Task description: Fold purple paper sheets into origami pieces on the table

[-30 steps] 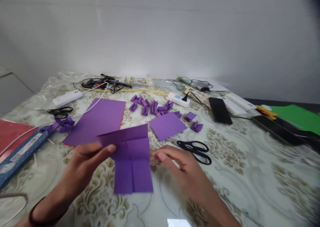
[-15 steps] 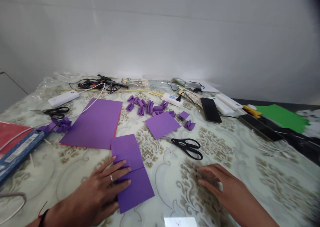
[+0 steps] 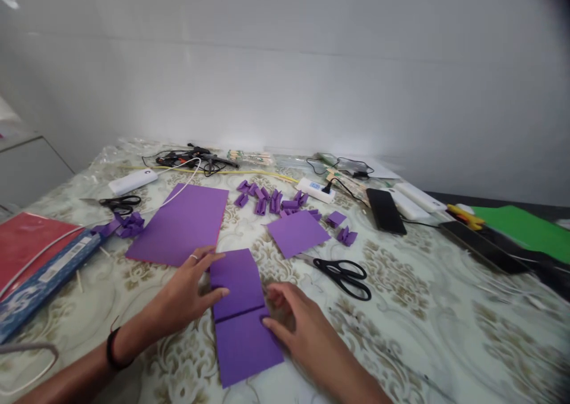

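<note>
In the head view, the purple paper (image 3: 249,347) lies on the patterned table cover (image 3: 445,344), near to the person and between the two hands. It is long, and a dark line goes across its middle. The left hand (image 3: 184,291) is at the upper left part of this paper. Its thumb and forefinger are spread apart, and both tips touch the paper. The right hand (image 3: 305,330) is at the right edge, with the thumb tip touching the paper just below the line. Its thumb and forefinger are apart also, while the other fingers are bent and partly hidden.

Behind the left hand there is a large purple sheet (image 3: 187,223), with a red edge visible under it. A smaller purple square (image 3: 298,233) lies to the right, beside several small folded purple pieces (image 3: 276,202). The black-handled scissors (image 3: 345,273) lie to the right of the square, their blades pointing toward it. A second pair of scissors (image 3: 119,204) is at the left, near a purple bundle (image 3: 129,224) and a blue box (image 3: 48,282). Farther right, a black phone (image 3: 386,211) lies flat, and a green sheet (image 3: 521,229) is at the far right.
</note>
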A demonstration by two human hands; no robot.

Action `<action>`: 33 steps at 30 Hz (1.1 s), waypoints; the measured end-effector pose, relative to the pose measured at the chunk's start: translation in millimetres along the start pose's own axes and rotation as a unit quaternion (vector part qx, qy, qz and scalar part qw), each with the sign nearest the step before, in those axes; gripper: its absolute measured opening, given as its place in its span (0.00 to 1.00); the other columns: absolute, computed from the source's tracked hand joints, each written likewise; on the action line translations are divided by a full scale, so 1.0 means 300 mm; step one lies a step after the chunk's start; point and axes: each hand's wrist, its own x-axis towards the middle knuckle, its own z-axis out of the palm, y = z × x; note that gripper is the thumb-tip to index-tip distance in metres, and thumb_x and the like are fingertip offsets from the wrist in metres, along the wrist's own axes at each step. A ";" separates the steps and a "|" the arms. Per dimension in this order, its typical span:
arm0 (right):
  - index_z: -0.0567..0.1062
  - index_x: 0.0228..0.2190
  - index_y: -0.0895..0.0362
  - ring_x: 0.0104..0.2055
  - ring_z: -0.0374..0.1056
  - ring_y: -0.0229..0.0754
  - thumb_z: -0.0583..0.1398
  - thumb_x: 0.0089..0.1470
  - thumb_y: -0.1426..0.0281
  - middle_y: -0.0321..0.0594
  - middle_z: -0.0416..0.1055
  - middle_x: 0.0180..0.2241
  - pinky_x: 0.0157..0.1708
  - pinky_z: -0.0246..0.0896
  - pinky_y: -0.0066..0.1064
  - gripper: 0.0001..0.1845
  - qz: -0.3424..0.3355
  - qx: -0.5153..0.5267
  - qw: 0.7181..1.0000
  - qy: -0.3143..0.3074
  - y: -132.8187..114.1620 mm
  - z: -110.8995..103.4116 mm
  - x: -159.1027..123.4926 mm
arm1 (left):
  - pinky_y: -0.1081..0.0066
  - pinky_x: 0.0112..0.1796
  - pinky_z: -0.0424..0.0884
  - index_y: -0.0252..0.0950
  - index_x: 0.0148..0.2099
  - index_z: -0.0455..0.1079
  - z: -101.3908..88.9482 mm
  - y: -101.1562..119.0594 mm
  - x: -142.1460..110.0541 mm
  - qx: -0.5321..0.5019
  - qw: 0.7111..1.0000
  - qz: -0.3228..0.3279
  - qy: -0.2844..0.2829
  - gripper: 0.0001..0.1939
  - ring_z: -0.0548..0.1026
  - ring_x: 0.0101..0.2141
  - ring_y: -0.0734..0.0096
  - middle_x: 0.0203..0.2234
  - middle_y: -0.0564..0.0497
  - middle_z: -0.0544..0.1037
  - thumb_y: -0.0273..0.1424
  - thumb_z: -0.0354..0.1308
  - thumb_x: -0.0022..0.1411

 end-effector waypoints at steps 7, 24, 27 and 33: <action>0.77 0.44 0.50 0.47 0.78 0.50 0.66 0.53 0.82 0.41 0.78 0.46 0.49 0.75 0.42 0.20 -0.055 -0.027 0.998 0.003 -0.016 0.053 0.028 | 0.56 0.58 0.80 0.44 0.55 0.81 0.000 0.041 0.000 -0.037 0.999 0.038 -0.011 0.15 0.83 0.56 0.55 0.58 0.44 0.83 0.29 0.65 0.68; 0.81 0.40 0.55 0.39 0.74 0.48 0.57 0.69 0.81 0.44 0.79 0.37 0.39 0.71 0.40 0.14 -0.285 -0.199 0.928 0.133 0.020 0.043 0.096 | 0.60 0.44 0.76 0.38 0.50 0.79 0.041 0.058 -0.014 0.115 0.956 0.264 0.054 0.15 0.81 0.41 0.60 0.42 0.46 0.84 0.17 0.55 0.73; 0.81 0.37 0.56 0.37 0.72 0.47 0.56 0.70 0.81 0.43 0.79 0.35 0.37 0.69 0.39 0.16 -0.319 -0.214 0.911 0.146 0.034 0.067 0.091 | 0.60 0.46 0.75 0.36 0.49 0.77 0.038 0.065 -0.019 0.119 0.944 0.306 0.040 0.12 0.81 0.42 0.61 0.42 0.48 0.85 0.18 0.55 0.75; 0.82 0.41 0.62 0.41 0.73 0.48 0.57 0.72 0.78 0.46 0.81 0.39 0.40 0.74 0.40 0.13 -0.347 -0.226 0.900 0.138 0.040 0.069 0.075 | 0.60 0.47 0.76 0.36 0.50 0.77 0.056 0.071 -0.032 0.091 0.945 0.312 0.034 0.06 0.82 0.44 0.61 0.42 0.49 0.86 0.32 0.61 0.78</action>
